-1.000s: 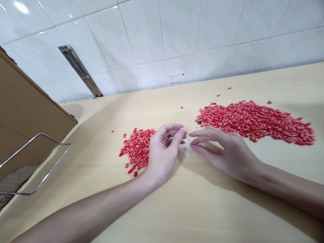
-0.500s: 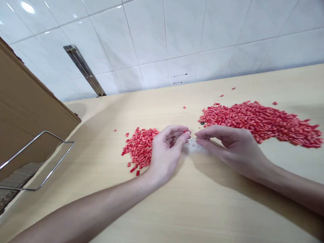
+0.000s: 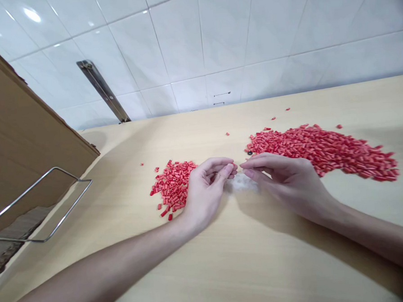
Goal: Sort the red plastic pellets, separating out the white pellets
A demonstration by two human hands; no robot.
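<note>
My left hand (image 3: 206,189) pinches a small red tube piece (image 3: 234,164) between thumb and fingertips; only a bit of red shows. Facing it, my right hand (image 3: 291,184) has thumb and fingers drawn together, and whatever the tips hold is too small to make out. The two sets of fingertips are close but apart. Below them lies a little heap of whitish, see-through bits (image 3: 243,182). Beside my left hand is a smaller pile of red tube pieces (image 3: 172,184). A larger pile of red tube pieces (image 3: 330,151) spreads behind my right hand.
A small black ring (image 3: 250,153) lies at the large pile's left edge. A few stray red pieces dot the wooden tabletop (image 3: 194,268). On the left stand a cardboard box (image 3: 27,115) and a bent wire frame (image 3: 69,207). A metal bracket (image 3: 103,90) leans against the tiled wall.
The whole view has shifted slightly. My right thumb and fingertips have moved a little, and both hands stay close together over the whitish bits.
</note>
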